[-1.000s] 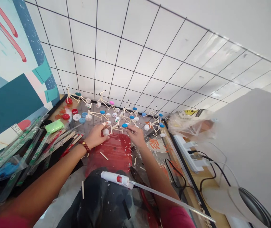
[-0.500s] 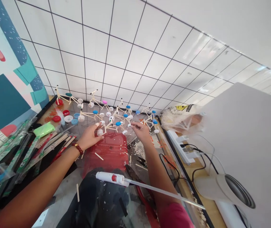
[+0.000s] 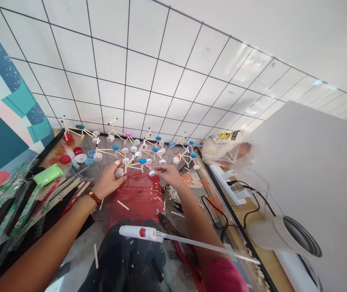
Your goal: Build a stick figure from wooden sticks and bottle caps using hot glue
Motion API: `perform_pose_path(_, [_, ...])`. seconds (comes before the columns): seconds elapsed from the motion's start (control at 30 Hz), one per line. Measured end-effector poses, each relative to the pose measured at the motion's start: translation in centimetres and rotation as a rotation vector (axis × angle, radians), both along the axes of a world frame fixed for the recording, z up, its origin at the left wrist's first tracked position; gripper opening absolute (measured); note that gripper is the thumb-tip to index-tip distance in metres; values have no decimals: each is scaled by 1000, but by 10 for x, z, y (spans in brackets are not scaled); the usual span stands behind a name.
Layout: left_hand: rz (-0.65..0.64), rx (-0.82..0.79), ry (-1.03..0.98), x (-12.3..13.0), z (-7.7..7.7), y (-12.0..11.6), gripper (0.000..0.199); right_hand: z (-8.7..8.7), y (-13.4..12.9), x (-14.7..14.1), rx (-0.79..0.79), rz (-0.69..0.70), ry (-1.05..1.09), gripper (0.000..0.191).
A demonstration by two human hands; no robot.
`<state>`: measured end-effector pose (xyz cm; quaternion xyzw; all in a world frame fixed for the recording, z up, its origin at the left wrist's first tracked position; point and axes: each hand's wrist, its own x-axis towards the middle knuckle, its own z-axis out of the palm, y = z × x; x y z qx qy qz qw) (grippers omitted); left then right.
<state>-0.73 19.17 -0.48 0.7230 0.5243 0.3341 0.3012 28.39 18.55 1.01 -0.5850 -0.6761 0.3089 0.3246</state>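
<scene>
The nearest model bicycle, built of pale wooden sticks with a blue seat (image 3: 142,161) and white bottle-cap wheels, stands at the front of a group of similar models. My left hand (image 3: 110,180), with a dark red bead bracelet on the wrist, has thumb and fingers around its left cap wheel (image 3: 119,172). At the other end, the fingertips of my right hand (image 3: 171,175) pinch the right cap wheel (image 3: 152,173). Behind it are several more models with blue, pink and green seats. A red plate-like sheet (image 3: 140,196) shows below the model.
A white glue gun (image 3: 138,232) with a long clear glue stick lies nearest me, beside red-handled pliers (image 3: 176,239). Loose caps (image 3: 81,158), wrapped sticks and a green packet (image 3: 48,174) are at left. A power strip (image 3: 226,184) and plastic bag (image 3: 226,150) sit right.
My view has shifted, so the scene sits further left. The nearest model has come slightly towards me and left, with both hands still at its wheels.
</scene>
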Motion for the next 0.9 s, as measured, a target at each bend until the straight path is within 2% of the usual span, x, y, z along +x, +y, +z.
perform_pose_path(0.13, [11, -28, -34, -1, 1, 0, 74, 0, 0, 2, -34, 21, 17, 18])
perform_pose_path(0.33, [-106, -178, -243, -10, -2, 4, 88, -4, 0, 4, -69, 55, 28, 20])
perform_pose_path(0.6, [-9, -205, -316, -8, 3, 5, 79, -10, 3, 0, -88, 68, -5, 21])
perform_pose_path(0.77, [1, -239, -303, -6, 7, 2, 92, 2, 3, 6, -48, 56, -84, 27])
perform_pose_path(0.9, [-14, -269, -309, -8, 21, -1, 93, 20, -15, 23, 51, 65, -175, 25])
